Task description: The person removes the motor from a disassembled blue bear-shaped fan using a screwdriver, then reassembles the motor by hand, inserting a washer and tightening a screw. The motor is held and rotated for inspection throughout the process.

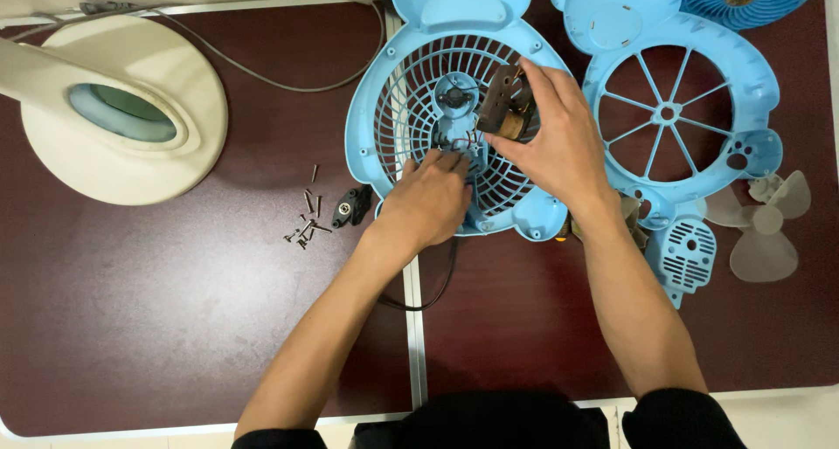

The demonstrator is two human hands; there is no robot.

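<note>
1. Head view: the right hand (559,148) is pinching a small brown fan motor (505,104) between thumb and fingertips, holding it just above the blue grille shell (376,108).
2. That motor is looking dense for its size, metal core and windings, so I'd judge it heavy and rigid; the thin wires (468,143) trailing from it toward the left hand are the delicate part. The solid frame edges, where the fingers are sitting now, seem the safe grip.
3. The left hand (428,206) is curling narrow, fingertips working at those wires on the grille; whether it is actually gripping anything, I cannot tell.
4. The grille shell under both hands is looking light, thin plastic, its ribs likely to flex or snap; the thick rim is the better hold.
5. Counting: one motor, one grille shell, one spoked blue shell (738,91) just beyond the right hand, one translucent fan blade (769,226) further out that side.
6. Out past the left hand: one small black part (352,206), a scatter of dark screws (308,222) too small to count, and one cream magnifier lamp (122,117) on the dark red surface (175,327).
</note>
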